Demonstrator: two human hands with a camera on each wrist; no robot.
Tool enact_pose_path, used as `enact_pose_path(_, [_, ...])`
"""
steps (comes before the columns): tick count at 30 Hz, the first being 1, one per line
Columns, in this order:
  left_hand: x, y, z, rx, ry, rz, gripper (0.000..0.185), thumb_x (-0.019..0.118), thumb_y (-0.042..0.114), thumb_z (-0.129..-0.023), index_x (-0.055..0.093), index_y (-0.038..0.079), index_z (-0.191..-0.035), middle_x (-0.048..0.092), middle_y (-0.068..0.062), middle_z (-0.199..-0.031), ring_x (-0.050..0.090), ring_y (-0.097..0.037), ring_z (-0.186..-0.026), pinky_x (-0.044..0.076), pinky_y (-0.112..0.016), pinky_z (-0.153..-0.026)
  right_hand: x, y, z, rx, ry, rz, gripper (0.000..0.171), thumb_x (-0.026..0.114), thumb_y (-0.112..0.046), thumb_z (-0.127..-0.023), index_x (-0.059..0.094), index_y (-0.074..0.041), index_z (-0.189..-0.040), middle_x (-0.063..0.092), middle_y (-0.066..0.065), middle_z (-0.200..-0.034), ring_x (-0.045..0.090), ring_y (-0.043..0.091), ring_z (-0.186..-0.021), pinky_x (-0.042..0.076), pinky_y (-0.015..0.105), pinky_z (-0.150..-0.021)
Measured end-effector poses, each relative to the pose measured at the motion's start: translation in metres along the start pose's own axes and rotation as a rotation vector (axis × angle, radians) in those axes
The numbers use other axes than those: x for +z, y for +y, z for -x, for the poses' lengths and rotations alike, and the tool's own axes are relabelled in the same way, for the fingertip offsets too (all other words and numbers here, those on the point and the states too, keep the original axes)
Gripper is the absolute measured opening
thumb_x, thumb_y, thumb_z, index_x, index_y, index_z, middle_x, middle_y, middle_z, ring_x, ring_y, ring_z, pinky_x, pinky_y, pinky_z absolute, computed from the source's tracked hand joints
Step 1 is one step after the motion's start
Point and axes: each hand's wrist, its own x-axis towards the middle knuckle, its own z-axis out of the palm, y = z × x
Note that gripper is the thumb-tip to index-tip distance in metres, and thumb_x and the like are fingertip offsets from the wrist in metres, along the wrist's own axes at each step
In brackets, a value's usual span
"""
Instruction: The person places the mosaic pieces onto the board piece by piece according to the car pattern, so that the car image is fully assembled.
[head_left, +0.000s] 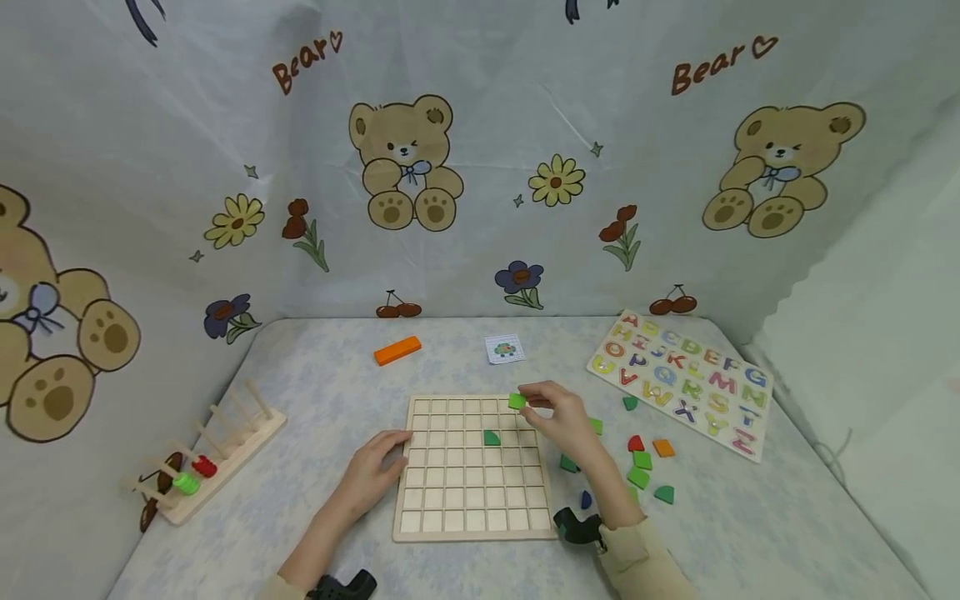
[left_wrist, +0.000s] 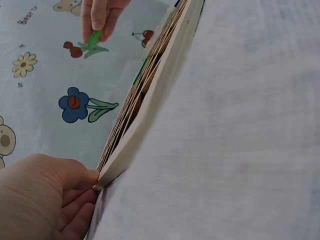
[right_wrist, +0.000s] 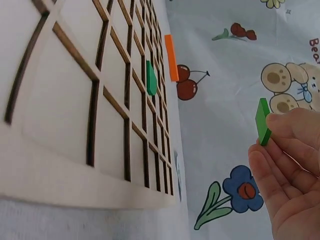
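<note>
A wooden grid board (head_left: 457, 508) lies on the table in front of me, also seen as board (right_wrist: 65, 100) and edge-on as board (left_wrist: 150, 95). One green piece (head_left: 491, 438) sits in a cell near the middle; this green piece (right_wrist: 151, 77) shows in the right wrist view too. My right hand (head_left: 558, 417) pinches a green square tile (head_left: 517, 402) above the board's far right corner; the tile (right_wrist: 262, 122) is held at the fingertips, and the tile (left_wrist: 94, 38) shows far off. My left hand (head_left: 378, 471) rests against the board's left edge, fingers (left_wrist: 75, 200) touching it.
Loose green, red, orange and blue pieces (head_left: 641, 471) lie right of the board. An alphabet puzzle (head_left: 686, 379) sits at the far right, an orange block (head_left: 397, 350) and a small card (head_left: 504, 348) behind the board, a wooden rack (head_left: 202, 454) at the left.
</note>
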Motion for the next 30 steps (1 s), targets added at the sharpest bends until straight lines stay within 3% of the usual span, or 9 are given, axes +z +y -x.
enact_pose_path(5, [0.001, -0.002, -0.001, -0.008, -0.008, -0.004, 0.039, 0.063, 0.01, -0.091, 0.058, 0.007, -0.129, 0.055, -0.006, -0.129, 0.049, -0.022, -0.121, 0.042, -0.042, -0.097, 0.009, -0.006, -0.004, 0.003, -0.045, -0.033, 0.033, 0.072, 0.001, -0.082, 0.065, 0.001, -0.114, 0.063, 0.009, -0.107, 0.062, 0.025, -0.096, 0.052, 0.031, -0.083])
enact_pose_path(15, [0.002, -0.002, -0.002, 0.007, 0.011, -0.016, 0.039, 0.065, 0.009, -0.09, 0.058, 0.005, -0.128, 0.056, -0.005, -0.127, 0.051, -0.021, -0.118, 0.044, -0.042, -0.096, 0.025, -0.009, -0.01, -0.073, -0.123, -0.042, 0.031, 0.07, -0.002, -0.084, 0.063, 0.004, -0.113, 0.063, 0.011, -0.107, 0.062, 0.025, -0.096, 0.053, 0.03, -0.082])
enact_pose_path(26, [0.003, -0.003, -0.001, 0.043, 0.039, -0.034, 0.04, 0.066, 0.006, -0.088, 0.059, 0.003, -0.127, 0.057, -0.007, -0.126, 0.053, -0.023, -0.116, 0.045, -0.044, -0.093, 0.042, -0.012, -0.009, -0.067, -0.152, -0.069, 0.029, 0.069, -0.004, -0.085, 0.064, 0.002, -0.114, 0.062, 0.009, -0.108, 0.061, 0.025, -0.096, 0.053, 0.039, -0.082])
enact_pose_path(30, [0.004, -0.003, -0.001, 0.042, 0.035, -0.03, 0.04, 0.066, 0.006, -0.088, 0.058, 0.003, -0.127, 0.057, -0.007, -0.126, 0.052, -0.023, -0.117, 0.044, -0.044, -0.094, 0.046, -0.007, -0.007, -0.082, -0.157, -0.067, 0.029, 0.068, -0.004, -0.086, 0.063, 0.0, -0.115, 0.063, 0.01, -0.11, 0.061, 0.024, -0.097, 0.052, 0.037, -0.082])
